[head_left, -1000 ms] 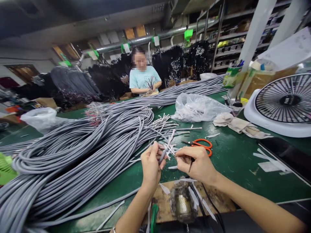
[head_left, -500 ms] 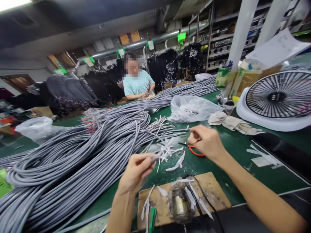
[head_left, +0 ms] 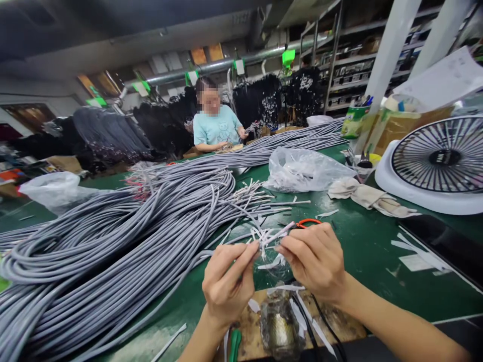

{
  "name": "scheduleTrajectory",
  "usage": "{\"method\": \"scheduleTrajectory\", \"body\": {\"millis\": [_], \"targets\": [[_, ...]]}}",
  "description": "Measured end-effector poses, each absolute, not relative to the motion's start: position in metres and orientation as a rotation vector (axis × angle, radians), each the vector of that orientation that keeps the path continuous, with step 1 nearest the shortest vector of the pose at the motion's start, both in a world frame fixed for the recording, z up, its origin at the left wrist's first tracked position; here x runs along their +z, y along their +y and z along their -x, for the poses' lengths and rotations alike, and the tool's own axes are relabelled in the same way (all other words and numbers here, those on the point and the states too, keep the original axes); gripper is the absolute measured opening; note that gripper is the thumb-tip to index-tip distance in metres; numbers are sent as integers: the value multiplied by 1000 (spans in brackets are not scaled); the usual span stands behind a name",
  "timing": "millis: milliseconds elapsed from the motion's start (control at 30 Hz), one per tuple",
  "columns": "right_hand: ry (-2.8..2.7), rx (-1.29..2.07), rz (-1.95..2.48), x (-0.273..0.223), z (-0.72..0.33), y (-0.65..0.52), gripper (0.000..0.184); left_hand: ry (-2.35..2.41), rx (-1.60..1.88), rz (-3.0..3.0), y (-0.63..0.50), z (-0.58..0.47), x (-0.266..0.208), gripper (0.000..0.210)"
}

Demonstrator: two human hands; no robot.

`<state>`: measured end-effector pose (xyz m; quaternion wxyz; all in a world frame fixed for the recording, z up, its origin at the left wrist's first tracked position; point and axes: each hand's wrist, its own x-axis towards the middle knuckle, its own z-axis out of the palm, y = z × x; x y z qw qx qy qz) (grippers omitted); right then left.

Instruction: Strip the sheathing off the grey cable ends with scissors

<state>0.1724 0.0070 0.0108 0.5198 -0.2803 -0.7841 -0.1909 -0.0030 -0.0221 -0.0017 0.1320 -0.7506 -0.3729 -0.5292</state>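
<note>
Between its thumb and fingers, my left hand (head_left: 230,281) pinches the end of a grey cable. White strands and a white wrap (head_left: 278,233) stick out of that end toward the right. My right hand (head_left: 317,259) is closed beside these strands, its fingertips pressed together. Whatever sits in them is too small to make out. Just beyond my right hand lie orange-handled snips (head_left: 309,221), partly covered by the hand and strands. White scraps (head_left: 272,263) are scattered on the table under the cable end.
A large bundle of grey cables (head_left: 124,261) covers the left side. In front of me a small motor (head_left: 281,322) sits on a wooden board (head_left: 251,329). A plastic bag (head_left: 302,171), cloth (head_left: 370,193) and fan (head_left: 445,158) stand rightward. A co-worker (head_left: 217,125) handles wires across the table.
My right hand has come down and left from beside the snips to the cable end. The snips stay on the table. The co-worker's hands have moved apart, one now lifting wires.
</note>
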Motion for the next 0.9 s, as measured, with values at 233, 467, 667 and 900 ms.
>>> {"method": "scheduleTrajectory", "body": {"millis": [233,467,667,900], "targets": [[-1912,-496,712,13,-173,7,3,-1006,-1462,2198,-21,3,-4,54],[-1912,-416,785,7,-168,4,2,-1051,-1469,2204,-23,0,-5,54],[-1842,31,891,1,-161,1,10,-1247,-1583,2236,-27,-7,-3,44],[-1784,160,923,2,-163,3,12,-1803,-1852,2501,-26,-18,9,15]]}}
